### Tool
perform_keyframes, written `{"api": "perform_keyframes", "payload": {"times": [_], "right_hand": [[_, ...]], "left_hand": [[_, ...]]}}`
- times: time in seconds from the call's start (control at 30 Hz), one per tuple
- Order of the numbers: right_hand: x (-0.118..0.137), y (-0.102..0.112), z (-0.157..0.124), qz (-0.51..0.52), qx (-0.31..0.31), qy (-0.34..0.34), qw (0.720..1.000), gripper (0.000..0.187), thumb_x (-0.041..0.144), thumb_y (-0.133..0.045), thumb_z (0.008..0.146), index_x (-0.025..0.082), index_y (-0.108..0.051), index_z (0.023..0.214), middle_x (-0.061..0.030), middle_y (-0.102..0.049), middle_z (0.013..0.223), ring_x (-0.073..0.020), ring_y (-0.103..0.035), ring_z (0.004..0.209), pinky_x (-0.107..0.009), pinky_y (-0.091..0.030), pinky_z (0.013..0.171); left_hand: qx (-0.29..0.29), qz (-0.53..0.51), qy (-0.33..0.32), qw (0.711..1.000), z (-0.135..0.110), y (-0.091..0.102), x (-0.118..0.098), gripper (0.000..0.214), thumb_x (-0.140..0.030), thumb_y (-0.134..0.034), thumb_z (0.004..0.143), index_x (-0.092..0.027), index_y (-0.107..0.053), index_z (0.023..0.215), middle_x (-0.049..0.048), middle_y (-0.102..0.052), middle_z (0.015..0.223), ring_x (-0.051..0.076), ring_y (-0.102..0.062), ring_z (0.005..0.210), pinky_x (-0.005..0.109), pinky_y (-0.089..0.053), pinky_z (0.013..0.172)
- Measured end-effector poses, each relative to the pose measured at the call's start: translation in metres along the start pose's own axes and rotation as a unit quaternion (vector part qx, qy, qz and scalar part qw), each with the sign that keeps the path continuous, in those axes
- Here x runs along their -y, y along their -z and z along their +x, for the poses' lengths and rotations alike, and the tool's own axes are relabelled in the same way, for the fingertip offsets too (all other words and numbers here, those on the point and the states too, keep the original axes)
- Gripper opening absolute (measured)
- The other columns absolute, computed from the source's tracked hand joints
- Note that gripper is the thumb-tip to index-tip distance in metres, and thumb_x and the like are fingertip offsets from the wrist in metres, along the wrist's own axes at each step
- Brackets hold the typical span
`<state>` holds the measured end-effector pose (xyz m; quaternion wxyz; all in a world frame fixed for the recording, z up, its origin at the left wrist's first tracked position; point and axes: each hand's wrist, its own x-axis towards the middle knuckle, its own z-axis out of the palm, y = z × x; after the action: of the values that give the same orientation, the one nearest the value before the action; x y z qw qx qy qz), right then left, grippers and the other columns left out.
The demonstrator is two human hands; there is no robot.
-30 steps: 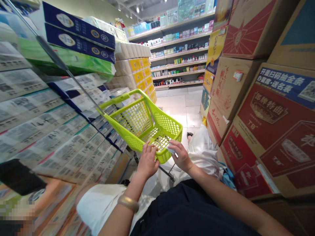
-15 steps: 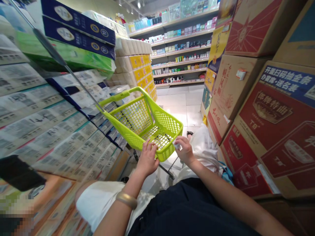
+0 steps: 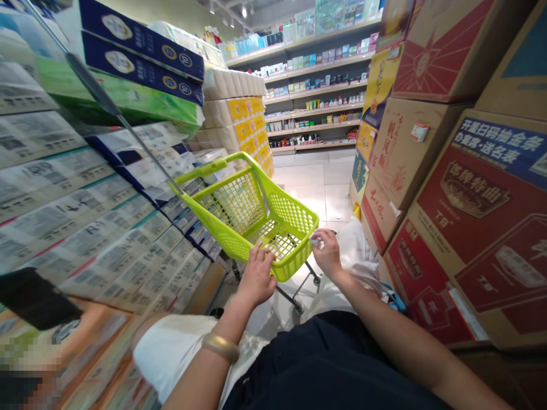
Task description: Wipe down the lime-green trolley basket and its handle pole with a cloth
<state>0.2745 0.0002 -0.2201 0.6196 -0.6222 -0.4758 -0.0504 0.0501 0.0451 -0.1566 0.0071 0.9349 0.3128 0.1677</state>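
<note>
A lime-green plastic shopping cart stands tilted in the aisle in front of me, its basket holding nothing I can see. My left hand grips the near rim of the basket, fingers curled over the edge. My right hand is at the cart's right corner, fingers closed on a small white cloth or wipe pressed against the rim. A gold bangle sits on my left wrist. I crouch low, with white trousers and a dark top in view.
Stacked tissue and paper packs wall the left side. Large cardboard cartons are piled on the right. A tiled floor runs to far shelves of small goods. A white bag lies by my right knee.
My right hand has slid with the white cloth to the right along the cart's near rim to its right corner. The left hand has kept its hold on the rim.
</note>
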Motion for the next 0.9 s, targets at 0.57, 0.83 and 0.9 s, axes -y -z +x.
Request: {"api": "perform_keyframes", "payload": {"times": [0.57, 0.83, 0.9], "right_hand": [[0.005, -0.007, -0.009, -0.003, -0.007, -0.018, 1.000, 0.019, 0.007, -0.053, 0.067, 0.022, -0.061, 0.077, -0.0040, -0.050, 0.091, -0.0203, -0.055, 0.088, -0.034, -0.051, 0.082], [0.024, -0.003, -0.029, 0.050, 0.098, 0.063, 0.992, 0.018, 0.009, -0.057, 0.070, 0.023, -0.064, 0.080, -0.0040, -0.052, 0.094, -0.0194, -0.057, 0.088, -0.033, -0.051, 0.079], [0.010, -0.002, -0.010, 0.023, 0.039, -0.005, 0.999, 0.016, 0.009, -0.056, 0.068, 0.022, -0.063, 0.075, -0.0043, -0.052, 0.092, -0.0198, -0.056, 0.086, -0.033, -0.052, 0.078]], "left_hand": [[-0.001, 0.000, 0.006, 1.000, -0.001, 0.000, -0.002, 0.040, -0.007, -0.054, 0.064, -0.020, -0.055, 0.102, 0.0110, -0.054, 0.119, 0.034, -0.028, 0.140, 0.055, -0.029, 0.117], [0.003, 0.008, 0.001, 1.000, -0.003, 0.002, -0.001, 0.041, -0.008, -0.054, 0.065, -0.018, -0.054, 0.104, 0.0116, -0.052, 0.120, 0.034, -0.025, 0.140, 0.055, -0.027, 0.118], [0.004, 0.007, 0.000, 1.000, -0.004, 0.001, -0.002, 0.040, -0.008, -0.054, 0.065, -0.018, -0.054, 0.104, 0.0120, -0.052, 0.121, 0.034, -0.025, 0.141, 0.055, -0.027, 0.118]]}}
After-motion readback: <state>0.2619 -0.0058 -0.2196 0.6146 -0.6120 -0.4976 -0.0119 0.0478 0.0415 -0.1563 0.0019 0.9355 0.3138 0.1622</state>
